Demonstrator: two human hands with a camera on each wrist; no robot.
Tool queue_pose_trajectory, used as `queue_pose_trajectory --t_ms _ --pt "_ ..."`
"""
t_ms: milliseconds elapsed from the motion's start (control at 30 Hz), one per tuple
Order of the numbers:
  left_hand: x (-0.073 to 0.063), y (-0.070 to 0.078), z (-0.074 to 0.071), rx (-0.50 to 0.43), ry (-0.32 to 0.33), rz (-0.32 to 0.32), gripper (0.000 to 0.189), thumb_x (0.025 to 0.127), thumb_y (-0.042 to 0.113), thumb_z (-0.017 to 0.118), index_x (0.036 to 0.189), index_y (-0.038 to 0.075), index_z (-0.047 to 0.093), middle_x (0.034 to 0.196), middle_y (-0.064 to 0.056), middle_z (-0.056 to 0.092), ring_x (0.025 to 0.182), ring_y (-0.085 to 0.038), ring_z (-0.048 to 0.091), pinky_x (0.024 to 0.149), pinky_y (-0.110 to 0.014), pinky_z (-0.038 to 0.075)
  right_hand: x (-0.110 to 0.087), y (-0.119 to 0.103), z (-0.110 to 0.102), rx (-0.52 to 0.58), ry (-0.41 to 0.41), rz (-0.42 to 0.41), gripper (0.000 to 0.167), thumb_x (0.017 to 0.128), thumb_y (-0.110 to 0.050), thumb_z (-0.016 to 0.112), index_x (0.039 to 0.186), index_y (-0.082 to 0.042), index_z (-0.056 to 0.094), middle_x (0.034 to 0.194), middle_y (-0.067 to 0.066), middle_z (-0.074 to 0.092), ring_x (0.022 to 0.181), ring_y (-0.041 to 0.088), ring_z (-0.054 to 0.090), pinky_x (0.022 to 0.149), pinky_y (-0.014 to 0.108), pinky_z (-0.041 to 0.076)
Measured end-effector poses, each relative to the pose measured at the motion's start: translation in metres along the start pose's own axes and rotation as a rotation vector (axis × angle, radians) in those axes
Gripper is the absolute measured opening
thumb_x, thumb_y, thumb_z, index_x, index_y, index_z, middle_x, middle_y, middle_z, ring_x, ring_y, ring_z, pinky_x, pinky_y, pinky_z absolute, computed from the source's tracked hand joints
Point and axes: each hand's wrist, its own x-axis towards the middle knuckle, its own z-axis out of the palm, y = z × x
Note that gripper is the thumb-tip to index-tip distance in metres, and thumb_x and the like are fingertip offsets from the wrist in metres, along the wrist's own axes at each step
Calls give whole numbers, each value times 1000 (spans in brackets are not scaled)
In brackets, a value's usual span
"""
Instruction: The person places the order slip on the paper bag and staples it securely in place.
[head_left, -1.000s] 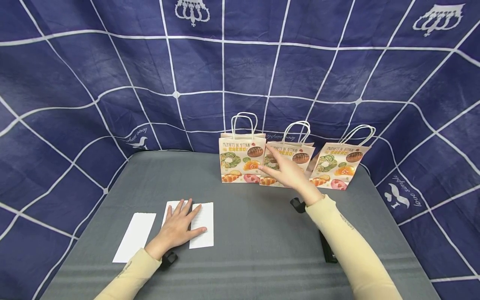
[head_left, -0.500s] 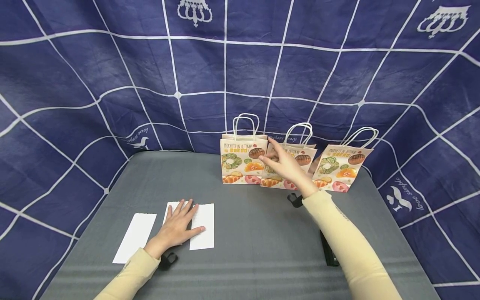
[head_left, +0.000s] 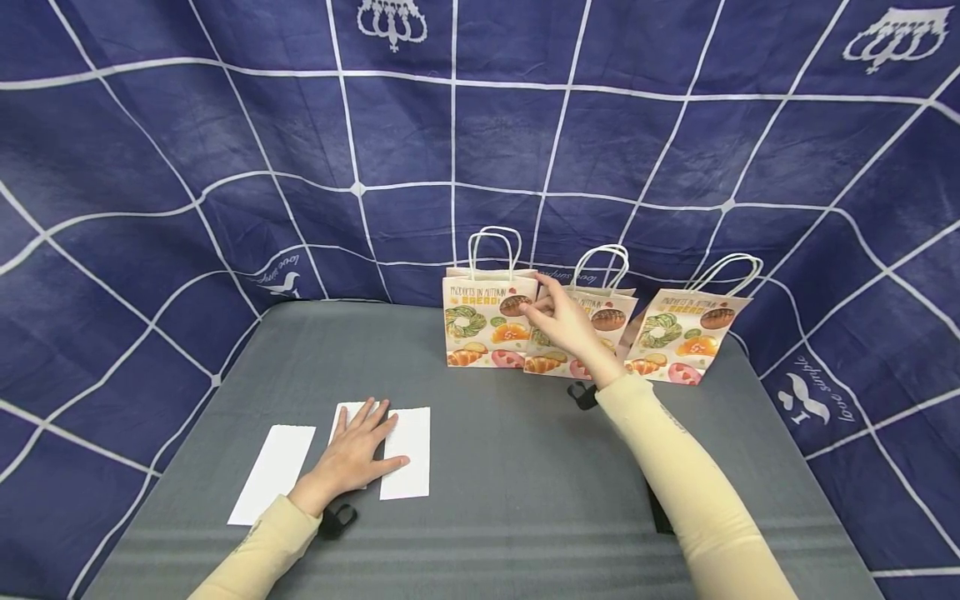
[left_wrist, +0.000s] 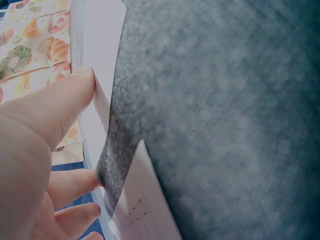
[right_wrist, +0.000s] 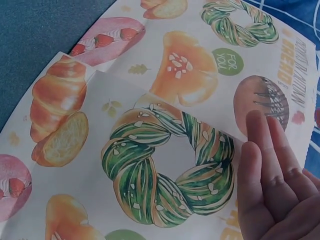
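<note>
Three bags at back of table, side by side: left white-handled cream paper bag with bread prints (head_left: 487,321), upright; middle matching white-handled paper bag (head_left: 609,318), partly behind the hand; right matching white-handled paper bag (head_left: 678,337), tilted toward the right. Right wrist view: middle bag's edge overlaps the left bag's front. Contents can't be seen in any of them.

Right hand (head_left: 568,327): reaches across the middle bag to the left bag's upper right edge. Index at that edge, thumb just below by the front print, the two apart, other fingers partly bent. Can't tell if the bag is pinched or just touched.

Left hand (head_left: 352,454): palm down at left, fingers straight and spread, gripping nothing. It lies over the middle white paper slip (head_left: 340,414), mostly covering it; thumb reaches onto the right white paper slip (head_left: 408,454). Left white paper slip (head_left: 272,475) is near the hand, apart from it.

Grey cloth-covered table (head_left: 480,517). Black object (head_left: 663,518) mostly hidden by the cream right sleeve (head_left: 682,475); can't identify it. Navy cloth backdrop with white grid lines (head_left: 405,137) behind and both sides.
</note>
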Motion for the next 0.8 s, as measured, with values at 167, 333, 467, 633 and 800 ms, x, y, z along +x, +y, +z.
queue_pose_trajectory --t_ms 167,333,467,633,800 --pt "0 0 1 4 12 8 73 81 53 65 131 0 53 143 -22 39 137 -38 22 107 -62 4 1 -1 2 35 38 15 48 94 -24 58 136 -10 40 93 10 70 85 23 64 76 38 47" --pt "2 2 1 8 41 38 68 79 50 69 124 0 59 139 -23 43 136 -39 25 107 -62 5 3 -1 4 87 74 19 30 96 -17 53 122 -5 48 88 12 70 79 24 67 69 33 48" --pt "3 3 0 14 81 82 60 76 46 72 117 2 64 136 -23 46 133 -40 29 105 -65 8 3 0 6 128 94 8 23 97 -18 53 115 -4 52 86 13 69 77 25 68 68 31 50" --pt "4 3 0 11 102 103 53 75 43 74 112 6 67 136 -20 48 133 -40 31 103 -66 8 1 1 8 123 123 7 20 96 -21 54 108 -5 56 81 9 69 76 23 67 61 27 45" --pt "4 5 0 -4 92 102 47 76 39 75 108 6 68 131 -22 51 130 -40 35 104 -65 9 0 0 10 167 128 14 19 96 -21 55 102 -3 57 79 11 68 76 24 67 59 25 47"
